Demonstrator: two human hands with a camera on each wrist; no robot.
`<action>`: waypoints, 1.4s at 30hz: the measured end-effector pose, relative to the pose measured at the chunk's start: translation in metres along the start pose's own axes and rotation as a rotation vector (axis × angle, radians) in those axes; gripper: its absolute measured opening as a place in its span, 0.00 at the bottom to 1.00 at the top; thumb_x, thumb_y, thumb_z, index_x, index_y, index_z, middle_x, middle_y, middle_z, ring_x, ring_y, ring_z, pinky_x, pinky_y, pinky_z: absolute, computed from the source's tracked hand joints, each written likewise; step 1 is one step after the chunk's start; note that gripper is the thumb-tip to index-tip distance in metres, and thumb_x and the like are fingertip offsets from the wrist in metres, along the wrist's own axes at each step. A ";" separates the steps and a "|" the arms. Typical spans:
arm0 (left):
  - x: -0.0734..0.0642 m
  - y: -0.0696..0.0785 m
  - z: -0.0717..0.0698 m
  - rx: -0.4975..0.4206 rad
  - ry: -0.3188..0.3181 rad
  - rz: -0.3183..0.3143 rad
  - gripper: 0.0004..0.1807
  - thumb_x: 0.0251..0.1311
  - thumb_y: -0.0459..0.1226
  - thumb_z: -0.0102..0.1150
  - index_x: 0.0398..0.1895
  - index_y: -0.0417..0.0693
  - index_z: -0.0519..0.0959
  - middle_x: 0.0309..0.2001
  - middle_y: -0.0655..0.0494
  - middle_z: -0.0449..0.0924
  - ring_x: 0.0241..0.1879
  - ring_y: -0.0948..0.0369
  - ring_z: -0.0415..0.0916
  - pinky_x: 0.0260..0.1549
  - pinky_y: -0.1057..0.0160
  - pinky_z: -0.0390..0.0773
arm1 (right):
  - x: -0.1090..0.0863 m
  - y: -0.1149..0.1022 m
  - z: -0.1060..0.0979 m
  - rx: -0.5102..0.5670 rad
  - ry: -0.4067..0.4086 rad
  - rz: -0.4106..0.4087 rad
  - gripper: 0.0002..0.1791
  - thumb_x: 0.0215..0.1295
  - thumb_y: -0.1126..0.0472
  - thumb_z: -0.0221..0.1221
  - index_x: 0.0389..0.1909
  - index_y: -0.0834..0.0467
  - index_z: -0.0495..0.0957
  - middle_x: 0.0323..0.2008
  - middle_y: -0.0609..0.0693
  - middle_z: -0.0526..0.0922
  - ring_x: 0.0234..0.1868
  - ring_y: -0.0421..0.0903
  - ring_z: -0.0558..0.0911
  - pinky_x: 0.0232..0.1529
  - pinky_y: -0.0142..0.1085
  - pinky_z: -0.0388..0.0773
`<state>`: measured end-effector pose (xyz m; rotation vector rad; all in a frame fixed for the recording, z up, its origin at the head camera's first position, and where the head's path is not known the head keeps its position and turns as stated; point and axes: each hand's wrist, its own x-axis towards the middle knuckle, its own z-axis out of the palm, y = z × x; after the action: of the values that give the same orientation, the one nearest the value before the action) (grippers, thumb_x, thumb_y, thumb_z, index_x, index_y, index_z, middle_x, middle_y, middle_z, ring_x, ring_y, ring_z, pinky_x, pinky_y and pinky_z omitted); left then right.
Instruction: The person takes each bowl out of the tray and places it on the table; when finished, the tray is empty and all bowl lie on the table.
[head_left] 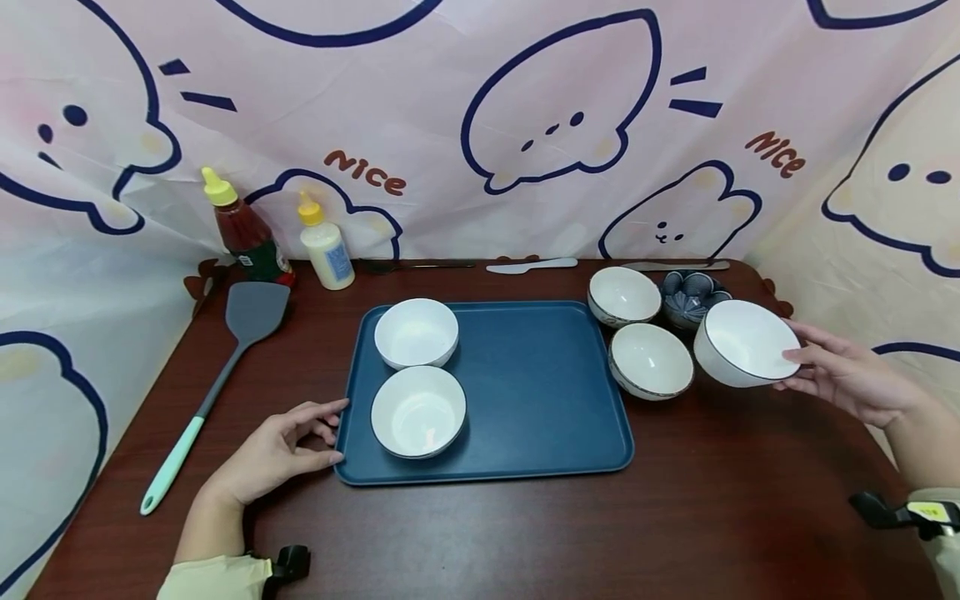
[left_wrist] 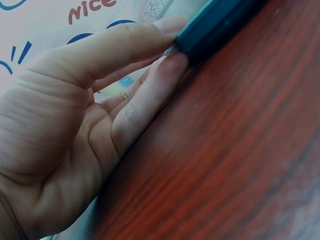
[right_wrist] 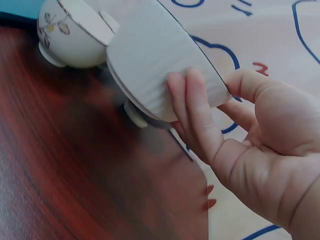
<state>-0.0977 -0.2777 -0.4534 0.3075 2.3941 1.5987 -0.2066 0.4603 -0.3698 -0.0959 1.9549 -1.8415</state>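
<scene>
A blue tray (head_left: 540, 392) lies on the table, and my left hand (head_left: 288, 446) grips its left rim with thumb and fingertips. In the left wrist view, the tray edge (left_wrist: 200, 37) shows between two fingertips. Two white bowls, a rear one (head_left: 417, 332) and a front one (head_left: 418, 412), stand on the tray's left side. On the right, my right hand (head_left: 847, 371) holds a tilted white bowl (head_left: 750, 346) with a dark rim, thumb at the rim and fingers against its ribbed outer side (right_wrist: 150, 60). Two patterned bowls (head_left: 651, 360) (head_left: 624, 294) stand beside the tray's right end.
Behind the held bowl sits a dark petal-shaped bowl (head_left: 690, 296). A spatula (head_left: 217, 375) lies at left, below a red sauce bottle (head_left: 251, 237) and a white glue-like bottle (head_left: 327, 250). A pale knife (head_left: 532, 266) and other thin utensils line the back edge by the printed cloth.
</scene>
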 end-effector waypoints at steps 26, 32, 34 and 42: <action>0.001 0.001 0.001 0.006 0.002 -0.003 0.37 0.56 0.36 0.72 0.70 0.45 0.70 0.52 0.42 0.73 0.44 0.65 0.78 0.39 0.67 0.84 | 0.008 0.037 -0.008 0.105 -0.014 0.113 0.23 0.79 0.67 0.43 0.61 0.35 0.69 0.48 0.46 0.83 0.41 0.50 0.88 0.46 0.37 0.85; 0.000 0.001 0.001 0.010 0.001 -0.002 0.37 0.56 0.37 0.72 0.70 0.45 0.70 0.53 0.42 0.73 0.44 0.66 0.78 0.39 0.67 0.84 | 0.006 0.042 -0.004 0.103 0.035 0.128 0.22 0.80 0.65 0.45 0.64 0.35 0.66 0.47 0.44 0.83 0.41 0.48 0.88 0.46 0.36 0.85; 0.001 0.001 0.001 0.011 0.001 -0.003 0.37 0.56 0.37 0.72 0.70 0.45 0.70 0.53 0.42 0.73 0.44 0.66 0.78 0.39 0.67 0.84 | 0.005 0.042 -0.004 0.076 0.065 0.131 0.22 0.80 0.63 0.46 0.65 0.34 0.65 0.46 0.42 0.83 0.40 0.47 0.88 0.45 0.35 0.85; 0.000 0.002 0.000 0.016 0.004 -0.015 0.37 0.56 0.38 0.72 0.70 0.46 0.70 0.53 0.42 0.73 0.45 0.65 0.78 0.39 0.67 0.84 | -0.004 0.041 -0.004 0.039 0.143 0.005 0.23 0.79 0.63 0.46 0.68 0.40 0.71 0.48 0.34 0.81 0.36 0.43 0.87 0.39 0.32 0.85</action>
<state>-0.0977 -0.2768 -0.4520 0.2897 2.4080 1.5755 -0.1943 0.4700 -0.4083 0.0547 2.0105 -1.9298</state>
